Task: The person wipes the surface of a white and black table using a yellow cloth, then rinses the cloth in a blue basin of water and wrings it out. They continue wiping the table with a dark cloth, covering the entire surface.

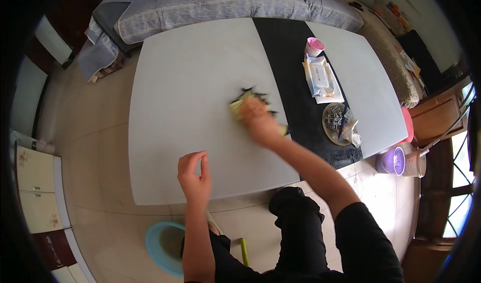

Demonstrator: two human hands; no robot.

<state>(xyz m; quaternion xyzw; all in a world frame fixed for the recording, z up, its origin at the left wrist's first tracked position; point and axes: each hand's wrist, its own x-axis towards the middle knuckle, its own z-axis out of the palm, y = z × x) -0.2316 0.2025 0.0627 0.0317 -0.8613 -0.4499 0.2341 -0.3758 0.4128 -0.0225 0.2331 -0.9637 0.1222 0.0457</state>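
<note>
Currently, right grip: closed over a bunched yellow-green cloth with dark edging; the fingers are blurred.
Cloth: pressed, it seems, to the pale grey table, just left of the black strip.
Left grip: empty, fingers curved and thumb held apart, over the table's near edge; whether the surface is touched cannot be told.
Step in hand: judged to be wiping of the tabletop.
Next move: flat, even pressure is called for, with the strip's load left unknocked.
Strip: a pink tub, a white flip-lid packet and a round dish of small grey pieces are set along its right side; a crumpled white tissue is lodged at the dish's edge.
Floor: a light-blue basin is placed near the table, at left; a purple bucket, at right.
</note>
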